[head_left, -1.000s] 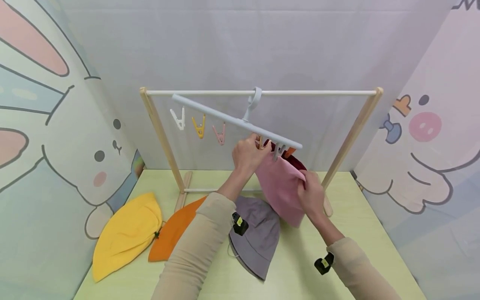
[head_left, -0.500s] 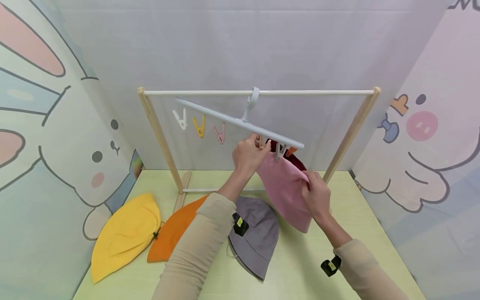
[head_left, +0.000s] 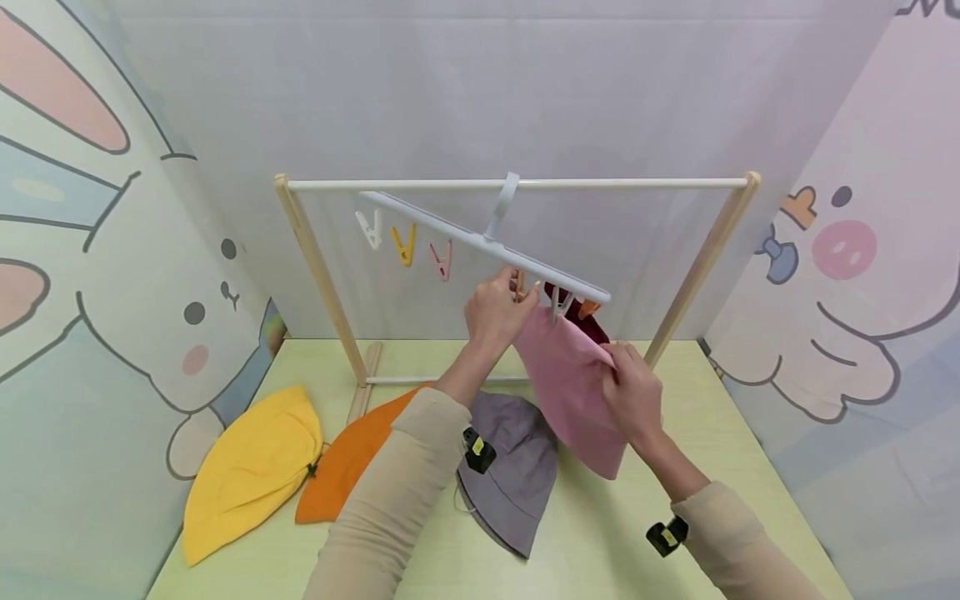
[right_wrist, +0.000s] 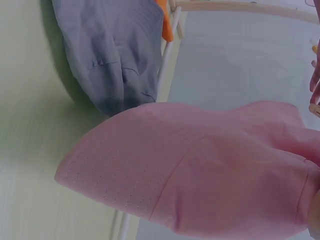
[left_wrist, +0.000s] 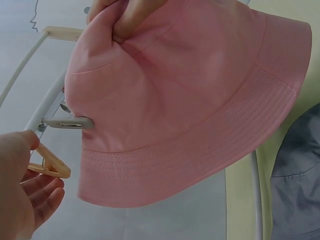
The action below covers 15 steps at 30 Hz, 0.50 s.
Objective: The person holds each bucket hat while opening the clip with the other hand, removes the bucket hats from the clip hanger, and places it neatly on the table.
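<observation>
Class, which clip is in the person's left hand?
The tan clip, held by the left hand. The grey clip grips the pink hat; no hand touches the white clip, yellow clip, pink clip or orange clip.

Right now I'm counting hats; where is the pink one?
Head view, right of centre: the pink hat is below the hanger, in the right hand.

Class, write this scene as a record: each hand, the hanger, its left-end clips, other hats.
Left hand: pinches the beige clip
Right hand: holds the pink hat, also caught by a grey clip
Hanger: hooked over the rail, angled
Left-end clips: white clip, yellow clip, pink clip, no hat on them
Hats on table: yellow hat, orange hat, grey hat
Behind pink hat: dark red hat
</observation>
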Motion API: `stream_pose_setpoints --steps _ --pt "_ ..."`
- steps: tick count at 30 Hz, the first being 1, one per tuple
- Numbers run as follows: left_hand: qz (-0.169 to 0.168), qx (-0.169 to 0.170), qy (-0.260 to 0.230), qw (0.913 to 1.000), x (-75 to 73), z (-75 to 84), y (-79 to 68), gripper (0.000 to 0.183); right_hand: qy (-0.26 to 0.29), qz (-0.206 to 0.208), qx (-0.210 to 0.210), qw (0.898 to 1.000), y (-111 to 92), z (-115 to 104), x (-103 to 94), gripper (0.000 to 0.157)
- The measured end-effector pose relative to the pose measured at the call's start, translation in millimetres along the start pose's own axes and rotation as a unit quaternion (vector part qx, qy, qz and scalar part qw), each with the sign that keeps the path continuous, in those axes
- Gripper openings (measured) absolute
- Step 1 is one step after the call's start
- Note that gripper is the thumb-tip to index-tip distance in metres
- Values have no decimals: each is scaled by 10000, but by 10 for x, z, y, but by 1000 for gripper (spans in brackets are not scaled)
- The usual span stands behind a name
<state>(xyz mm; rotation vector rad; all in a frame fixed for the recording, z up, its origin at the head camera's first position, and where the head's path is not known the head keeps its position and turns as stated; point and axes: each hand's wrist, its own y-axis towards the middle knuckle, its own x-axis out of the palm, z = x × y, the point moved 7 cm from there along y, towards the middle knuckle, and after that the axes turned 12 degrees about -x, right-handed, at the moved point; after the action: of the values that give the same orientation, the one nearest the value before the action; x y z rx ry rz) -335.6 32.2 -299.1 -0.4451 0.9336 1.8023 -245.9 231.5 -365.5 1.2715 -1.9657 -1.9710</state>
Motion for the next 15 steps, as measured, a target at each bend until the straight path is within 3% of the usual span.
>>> stream_pose_setpoints --steps 9,15 --pt "-30 -127 -173 9998 -34 -43 -37 26 -35 132 -219 9997 1 -80 -23 16" --pt "82 7 -335 9994 -72 -62 -88 28 -2 204 -255 9995 -9 -100 -30 15"
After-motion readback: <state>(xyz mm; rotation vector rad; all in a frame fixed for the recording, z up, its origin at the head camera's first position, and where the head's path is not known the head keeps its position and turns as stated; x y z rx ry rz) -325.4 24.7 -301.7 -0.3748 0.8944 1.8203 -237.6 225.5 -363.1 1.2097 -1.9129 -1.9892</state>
